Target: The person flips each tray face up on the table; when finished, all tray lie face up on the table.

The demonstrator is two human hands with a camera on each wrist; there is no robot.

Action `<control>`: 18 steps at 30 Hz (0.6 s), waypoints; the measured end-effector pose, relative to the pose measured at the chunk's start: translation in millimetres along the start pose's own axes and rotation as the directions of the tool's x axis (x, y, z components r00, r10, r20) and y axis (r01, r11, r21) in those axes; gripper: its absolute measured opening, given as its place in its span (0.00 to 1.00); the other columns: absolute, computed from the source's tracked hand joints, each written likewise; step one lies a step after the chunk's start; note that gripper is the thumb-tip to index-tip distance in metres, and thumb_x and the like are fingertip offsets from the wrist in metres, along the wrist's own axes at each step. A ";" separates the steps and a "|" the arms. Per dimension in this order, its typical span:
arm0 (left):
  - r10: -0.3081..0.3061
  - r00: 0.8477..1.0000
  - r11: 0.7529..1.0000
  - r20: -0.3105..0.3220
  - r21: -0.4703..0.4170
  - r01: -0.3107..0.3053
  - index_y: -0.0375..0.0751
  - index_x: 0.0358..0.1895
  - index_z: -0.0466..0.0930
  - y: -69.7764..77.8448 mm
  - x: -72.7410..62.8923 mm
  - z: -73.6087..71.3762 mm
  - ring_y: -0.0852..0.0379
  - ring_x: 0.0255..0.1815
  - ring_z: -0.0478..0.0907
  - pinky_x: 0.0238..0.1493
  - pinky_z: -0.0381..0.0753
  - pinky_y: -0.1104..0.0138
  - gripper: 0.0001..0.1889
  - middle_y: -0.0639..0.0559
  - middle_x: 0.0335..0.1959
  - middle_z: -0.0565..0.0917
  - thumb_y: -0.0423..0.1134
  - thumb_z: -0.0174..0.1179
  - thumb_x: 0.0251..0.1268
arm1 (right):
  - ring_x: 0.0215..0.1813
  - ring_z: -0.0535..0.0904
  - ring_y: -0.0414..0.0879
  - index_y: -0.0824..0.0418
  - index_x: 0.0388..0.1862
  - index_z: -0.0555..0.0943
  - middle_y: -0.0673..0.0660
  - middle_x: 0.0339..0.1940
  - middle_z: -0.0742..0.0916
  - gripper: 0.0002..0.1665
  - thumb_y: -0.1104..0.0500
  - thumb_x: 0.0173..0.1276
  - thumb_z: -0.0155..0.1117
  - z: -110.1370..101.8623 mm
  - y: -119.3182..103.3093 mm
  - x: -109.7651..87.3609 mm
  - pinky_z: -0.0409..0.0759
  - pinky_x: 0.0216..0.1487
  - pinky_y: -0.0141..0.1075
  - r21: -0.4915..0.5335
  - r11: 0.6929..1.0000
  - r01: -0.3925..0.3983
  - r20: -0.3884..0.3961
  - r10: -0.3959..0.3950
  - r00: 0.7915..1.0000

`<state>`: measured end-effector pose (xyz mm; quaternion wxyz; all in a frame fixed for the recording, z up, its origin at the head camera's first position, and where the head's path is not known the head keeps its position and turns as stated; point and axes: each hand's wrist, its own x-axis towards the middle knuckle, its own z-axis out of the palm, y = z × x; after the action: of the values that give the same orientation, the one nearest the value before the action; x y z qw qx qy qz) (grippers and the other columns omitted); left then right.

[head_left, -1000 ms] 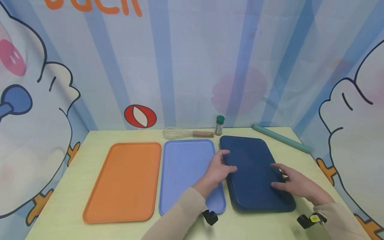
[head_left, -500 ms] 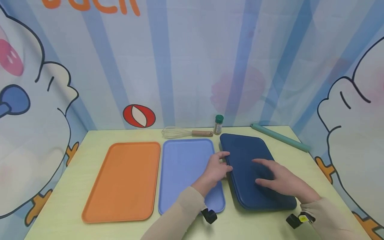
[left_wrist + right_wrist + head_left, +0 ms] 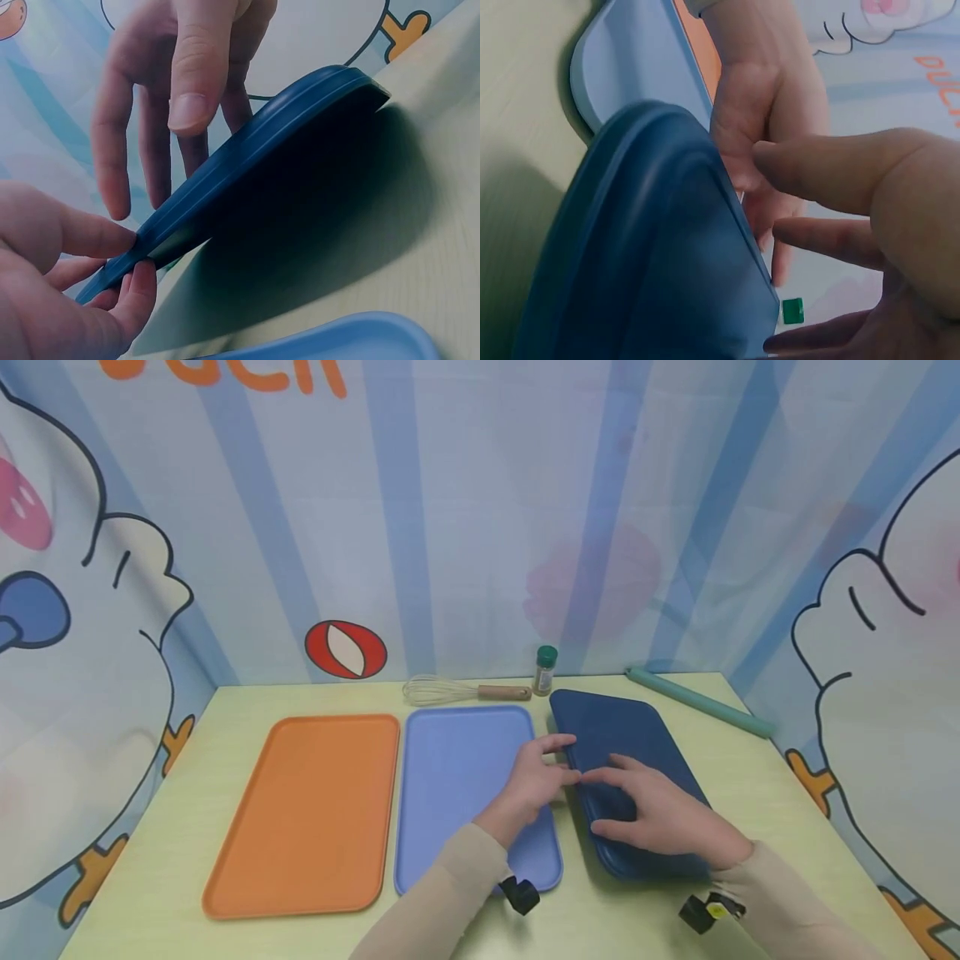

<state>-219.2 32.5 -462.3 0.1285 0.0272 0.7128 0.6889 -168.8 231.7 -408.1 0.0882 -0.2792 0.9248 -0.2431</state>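
A dark blue tray [image 3: 618,722] lies at the right of the table, tilted, with its left long edge raised. My left hand [image 3: 528,785] pinches that edge, thumb on one face and fingers on the other, as the left wrist view shows on the tray's rim [image 3: 247,157]. Above the tray's surface, my right hand [image 3: 663,814] reaches across with fingers spread and loosely bent, its fingertips close to the left hand. In the right wrist view, the tray [image 3: 675,247] slopes below the right hand's fingers, which hold nothing.
Beside the left forearm lies a light blue tray [image 3: 457,777], and an orange tray [image 3: 322,810] is farther left. Along the back are a whisk [image 3: 504,692], a small green-capped jar [image 3: 545,672] and a green rod [image 3: 701,702]. A printed curtain [image 3: 480,527] stands behind the table.
My right hand has moved left from the tray's right edge to over its middle, near the left hand. The tray's left edge has risen slightly; my left hand stays there.
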 end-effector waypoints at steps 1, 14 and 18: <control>0.002 1.000 1.000 0.003 -0.001 -0.002 0.45 0.66 0.83 0.1 0.0 -0.6 0.48 0.59 0.83 0.51 0.85 0.60 0.25 0.43 0.66 0.77 0.25 0.67 0.66 | 0.78 0.62 0.76 0.54 0.73 0.78 0.67 0.73 0.79 0.34 0.46 0.71 0.73 0.2 -1.8 0.8 0.69 0.67 0.73 -0.004 1.000 -0.002 0.005 0.002 1.000; 0.012 1.000 1.000 0.014 0.001 -0.012 0.48 0.64 0.85 3.2 0.8 -3.2 0.50 0.58 0.85 0.57 0.84 0.59 0.24 0.45 0.64 0.79 0.27 0.69 0.67 | 0.80 0.53 0.81 0.61 0.67 0.81 0.68 0.71 0.80 0.32 0.49 0.69 0.76 3.9 -23.1 8.5 0.69 0.69 0.70 -0.054 0.997 -0.061 0.132 0.068 0.989; 0.011 1.000 1.000 0.019 0.004 -0.011 0.49 0.64 0.86 5.8 -0.2 -2.1 0.51 0.57 0.85 0.56 0.84 0.60 0.24 0.46 0.64 0.80 0.27 0.69 0.67 | 0.79 0.52 0.84 0.61 0.68 0.80 0.70 0.71 0.80 0.34 0.49 0.67 0.77 3.7 -28.9 9.2 0.70 0.68 0.70 -0.100 0.991 -0.088 0.158 0.103 0.982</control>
<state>-220.2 30.7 -456.5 0.1314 0.0377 0.7128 0.6879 -161.7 204.2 -397.2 0.1622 -0.2571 0.9371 -0.1717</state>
